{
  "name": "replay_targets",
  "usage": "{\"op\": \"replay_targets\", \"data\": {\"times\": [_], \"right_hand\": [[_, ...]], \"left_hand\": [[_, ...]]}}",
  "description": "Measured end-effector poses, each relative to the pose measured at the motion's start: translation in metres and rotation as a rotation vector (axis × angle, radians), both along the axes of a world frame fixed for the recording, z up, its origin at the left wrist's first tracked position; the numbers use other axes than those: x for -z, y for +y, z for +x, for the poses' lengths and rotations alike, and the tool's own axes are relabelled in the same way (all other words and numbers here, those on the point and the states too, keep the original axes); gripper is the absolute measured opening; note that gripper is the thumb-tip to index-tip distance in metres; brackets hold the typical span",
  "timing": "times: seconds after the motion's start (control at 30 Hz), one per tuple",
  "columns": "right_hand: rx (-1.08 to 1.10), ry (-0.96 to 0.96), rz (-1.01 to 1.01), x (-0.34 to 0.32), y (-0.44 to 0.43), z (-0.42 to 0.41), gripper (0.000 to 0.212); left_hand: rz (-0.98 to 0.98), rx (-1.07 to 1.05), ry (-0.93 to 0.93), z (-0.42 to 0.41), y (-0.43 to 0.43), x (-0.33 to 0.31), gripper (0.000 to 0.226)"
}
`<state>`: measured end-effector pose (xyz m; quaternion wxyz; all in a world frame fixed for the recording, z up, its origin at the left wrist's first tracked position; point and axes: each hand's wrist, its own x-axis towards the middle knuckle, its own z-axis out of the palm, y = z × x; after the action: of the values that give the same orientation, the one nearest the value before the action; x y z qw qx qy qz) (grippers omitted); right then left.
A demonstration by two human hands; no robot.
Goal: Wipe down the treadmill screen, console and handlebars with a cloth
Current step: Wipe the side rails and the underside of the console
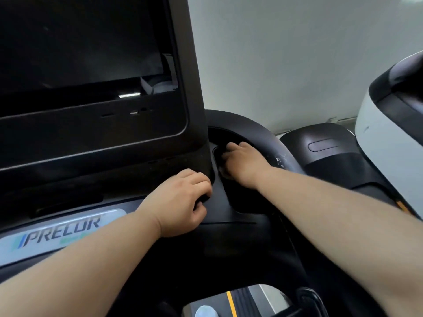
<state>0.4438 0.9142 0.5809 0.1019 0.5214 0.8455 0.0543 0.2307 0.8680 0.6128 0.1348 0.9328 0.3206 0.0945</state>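
Treadmill screen (87,53) dark, upper left; console (229,243) spreads below it, with a logo plate (61,234) under the screen's lower edge, the curved handlebar (263,138) just right of the screen's base, and a white neighbouring machine (377,138) well right of the screen. Left hand (180,202) rests on the console at the screen's lower right corner, fingers curled under; cannot tell if it holds anything. Right hand (240,163) sits in the recess (217,133) between screen and handlebar, fingers curled over a dark lump (223,173): cloth or moulding, cannot tell.
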Motion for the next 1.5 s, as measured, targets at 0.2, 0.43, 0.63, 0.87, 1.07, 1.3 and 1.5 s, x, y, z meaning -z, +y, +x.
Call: {"op": "replay_targets", "data": {"times": [0.2,0.43,0.63,0.87,1.07,1.3,1.5], "right_hand": [[-0.072,-0.379,-0.244,-0.012,-0.041,-0.001,0.021],[0.283,-0.325,-0.953,-0.034,-0.028,-0.006,0.026],[0.026,-0.605,-0.781,-0.047,-0.047,-0.016,0.006],[0.591,0.482,-0.968,-0.090,-0.052,0.018,0.014],[0.727,1.410,-1.014,-0.115,-0.072,0.016,0.050],[0.331,1.644,-1.105,-0.116,-0.083,0.020,0.068],[0.579,1.745,-0.690,-0.114,-0.083,0.010,0.022]], "left_hand": [[0.014,-0.007,-0.030,-0.002,0.000,0.002,0.026],[0.015,-0.008,-0.056,-0.002,0.002,0.003,0.023],[-0.001,0.004,-0.066,-0.002,0.004,0.003,0.019],[-0.005,-0.002,-0.031,-0.002,0.002,-0.001,0.024],[-0.851,-0.396,-0.455,0.009,-0.008,-0.036,0.069],[-1.092,-0.398,-0.640,0.008,-0.007,-0.071,0.030],[-1.168,-0.377,-0.755,-0.002,-0.006,-0.088,0.043]]}}
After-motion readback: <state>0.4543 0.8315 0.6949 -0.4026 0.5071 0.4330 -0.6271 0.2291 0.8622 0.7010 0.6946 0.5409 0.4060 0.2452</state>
